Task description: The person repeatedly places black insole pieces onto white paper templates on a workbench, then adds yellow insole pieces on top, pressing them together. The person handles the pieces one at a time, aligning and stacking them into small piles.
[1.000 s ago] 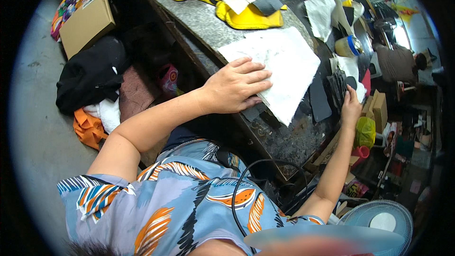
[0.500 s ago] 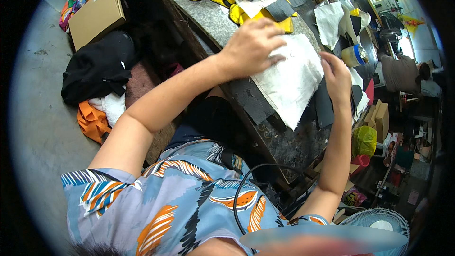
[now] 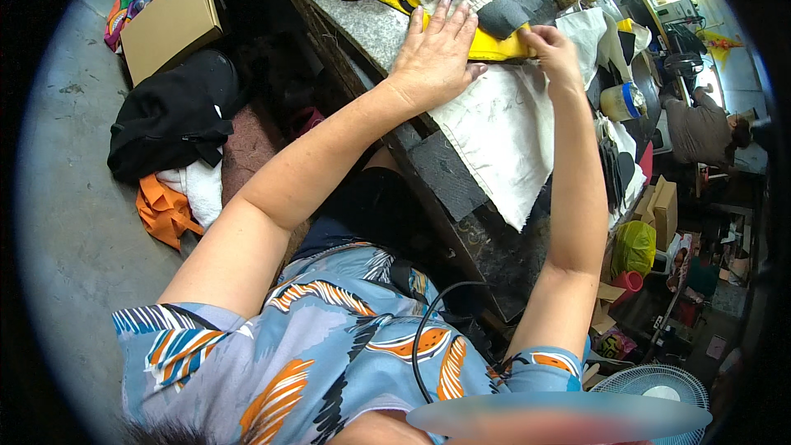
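My left hand (image 3: pixel 435 56) lies flat, fingers spread, on the top left corner of a white cloth sheet (image 3: pixel 504 142) spread over the stone-topped worktable (image 3: pixel 362 26). Its fingertips reach a yellow piece (image 3: pixel 491 46) just beyond the sheet. My right hand (image 3: pixel 554 53) is at the sheet's far edge, fingers curled, pinching at the yellow piece or a grey fabric piece (image 3: pixel 504 11) lying over it; which one it grips I cannot tell. A dark grey rough piece (image 3: pixel 446 173) sits under the sheet's near edge.
More grey, white and yellow cut pieces crowd the table's far end, with a tape roll (image 3: pixel 620 102) to the right. A cardboard box (image 3: pixel 170 26), a black bag (image 3: pixel 175 115) and orange cloth (image 3: pixel 165 211) lie on the floor at left. Another person (image 3: pixel 700 127) sits far right. A fan (image 3: pixel 651 379) stands lower right.
Both hands have moved up the sheet toward the table's far end. The right hand came from the table's right side onto the sheet's top edge; the left hand went flat.
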